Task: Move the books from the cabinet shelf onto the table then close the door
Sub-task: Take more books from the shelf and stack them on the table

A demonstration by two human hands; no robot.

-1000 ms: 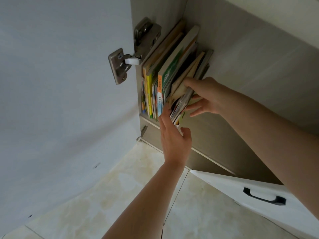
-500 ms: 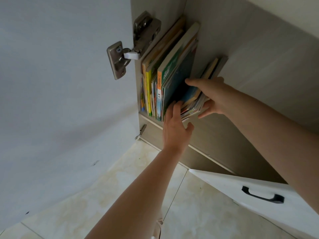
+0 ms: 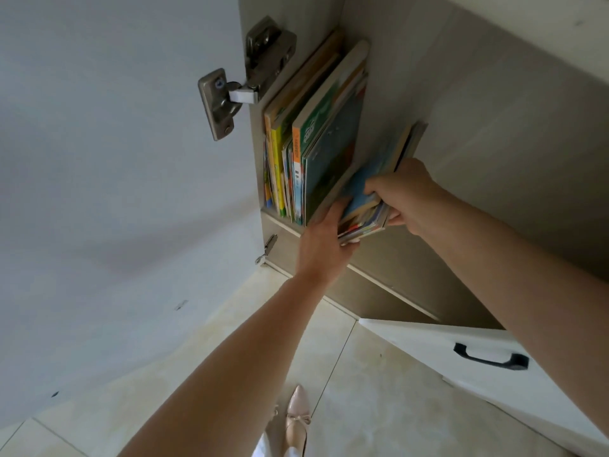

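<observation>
Pale floor tiles (image 3: 362, 374) below, L hand (image 3: 324, 244) steadies & R hand (image 3: 407, 199) clamps its grip on book bundle (image 3: 364, 209) tilting off the shelf (image 3: 283, 222) beside upright books (image 3: 316, 143); lift-out step, next needs carry to bench.

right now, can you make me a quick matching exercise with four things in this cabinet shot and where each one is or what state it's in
Things
1. right hand
2. upright books
3. metal hinge
4. black handle

Places or states
A. standing at the shelf's left end
B. on the white panel, lower right
C. grips a tilted bundle of thin books
D. joins the open door to the cabinet wall

Pairs: 1-C, 2-A, 3-D, 4-B
</observation>
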